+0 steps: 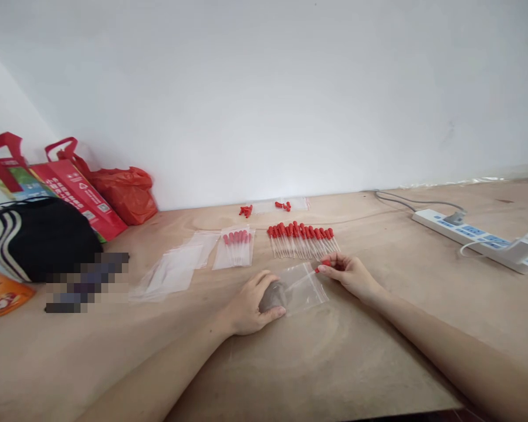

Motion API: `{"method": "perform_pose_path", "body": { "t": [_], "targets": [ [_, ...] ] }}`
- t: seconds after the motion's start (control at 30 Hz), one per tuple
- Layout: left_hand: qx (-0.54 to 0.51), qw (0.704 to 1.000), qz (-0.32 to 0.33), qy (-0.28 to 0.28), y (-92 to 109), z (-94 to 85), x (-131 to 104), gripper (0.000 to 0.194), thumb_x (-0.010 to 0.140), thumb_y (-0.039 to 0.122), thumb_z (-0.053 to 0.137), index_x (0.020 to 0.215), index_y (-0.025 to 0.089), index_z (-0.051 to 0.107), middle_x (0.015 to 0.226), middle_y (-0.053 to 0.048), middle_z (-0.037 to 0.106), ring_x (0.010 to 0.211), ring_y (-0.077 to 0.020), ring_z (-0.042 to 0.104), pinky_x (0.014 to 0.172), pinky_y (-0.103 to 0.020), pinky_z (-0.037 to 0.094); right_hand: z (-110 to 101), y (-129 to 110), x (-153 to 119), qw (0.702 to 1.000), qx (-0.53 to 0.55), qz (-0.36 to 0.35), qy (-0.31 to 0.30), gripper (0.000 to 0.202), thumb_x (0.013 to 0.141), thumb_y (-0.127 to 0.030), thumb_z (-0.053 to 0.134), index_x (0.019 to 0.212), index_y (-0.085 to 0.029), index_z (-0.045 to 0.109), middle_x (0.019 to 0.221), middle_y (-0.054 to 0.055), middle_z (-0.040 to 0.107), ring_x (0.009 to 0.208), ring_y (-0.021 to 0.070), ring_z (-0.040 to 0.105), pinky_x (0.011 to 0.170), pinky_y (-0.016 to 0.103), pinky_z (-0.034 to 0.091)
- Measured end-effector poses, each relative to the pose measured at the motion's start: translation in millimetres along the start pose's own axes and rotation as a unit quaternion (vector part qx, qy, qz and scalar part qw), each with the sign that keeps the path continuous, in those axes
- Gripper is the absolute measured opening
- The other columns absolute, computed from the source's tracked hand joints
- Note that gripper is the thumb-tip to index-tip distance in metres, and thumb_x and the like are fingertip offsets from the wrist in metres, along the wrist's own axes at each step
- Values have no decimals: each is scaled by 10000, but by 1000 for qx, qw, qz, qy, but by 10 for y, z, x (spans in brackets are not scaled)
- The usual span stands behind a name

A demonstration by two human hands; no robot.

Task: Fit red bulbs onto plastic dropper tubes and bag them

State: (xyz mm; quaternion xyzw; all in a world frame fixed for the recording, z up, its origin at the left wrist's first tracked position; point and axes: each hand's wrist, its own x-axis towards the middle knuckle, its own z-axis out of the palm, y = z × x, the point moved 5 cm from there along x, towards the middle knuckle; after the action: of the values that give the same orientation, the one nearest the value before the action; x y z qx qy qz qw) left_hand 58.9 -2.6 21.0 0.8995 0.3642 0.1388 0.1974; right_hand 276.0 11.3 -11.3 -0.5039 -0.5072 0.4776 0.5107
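Observation:
My left hand (254,303) curves its thumb and fingers around one end of a clear zip bag (305,299), holding it against the table. Between the thumb and fingertips of my right hand (352,275) is the red rubber bulb of a dropper (321,268); its thin clear stem points left into the bag. Just beyond the hands lies a row of several red-bulbed droppers (305,234), side by side with bulbs away from me. Left of that row, a filled zip bag (219,258) contains several more droppers.
Flat bags (176,272) lie stacked at left. Loose red bulbs (246,210) and another bag (261,207) sit near the wall. A power strip (466,234) with cables is at right. A black bag (48,234), red shopping bag (79,196) and red plastic bag (125,193) stand at left.

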Motion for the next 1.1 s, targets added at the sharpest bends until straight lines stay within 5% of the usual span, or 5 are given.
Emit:
{"method": "perform_pose_path", "body": {
  "t": [0.43,0.6,0.67,0.8,1.1],
  "targets": [
    [-2,997,49,-66,-91,-14,6,506,814,428,491,1262,213,398,1363,-64,358,1270,-208,287,1048,-395,254,172,-58,-17,973,-187,-107,-77,269,596,-432,685,667,-178,631,658,-6,548,568,97,476,519,229,398],
    [4,996,55,-66,-92,14,10,505,821,427,483,1273,224,388,1379,-59,334,1276,-213,274,1047,-406,252,181,-138,-1,940,-266,-167,-133,244,739,-392,547,657,-205,681,716,18,565,672,124,522,632,250,425],
    [4,996,55,-64,-87,11,3,504,822,430,482,1271,221,391,1380,-61,330,1277,-216,270,1044,-407,257,-7,-136,143,949,-271,-135,-94,245,743,-371,527,685,-181,671,714,23,600,658,130,539,617,243,425],
    [-15,997,50,-52,-73,-21,-7,430,845,412,445,1233,229,432,1374,-53,339,1286,-227,246,1047,-424,248,-634,-94,585,930,-340,-5,138,226,727,-324,519,769,-146,651,695,38,639,633,144,567,579,229,416],
    [-22,994,81,-63,-76,-43,-42,427,821,359,492,1231,257,433,1321,-42,414,1231,-218,348,1057,-427,223,-760,55,1218,931,-338,27,133,119,685,-241,568,731,-192,667,757,22,669,764,157,590,704,232,407]
  ]
}}
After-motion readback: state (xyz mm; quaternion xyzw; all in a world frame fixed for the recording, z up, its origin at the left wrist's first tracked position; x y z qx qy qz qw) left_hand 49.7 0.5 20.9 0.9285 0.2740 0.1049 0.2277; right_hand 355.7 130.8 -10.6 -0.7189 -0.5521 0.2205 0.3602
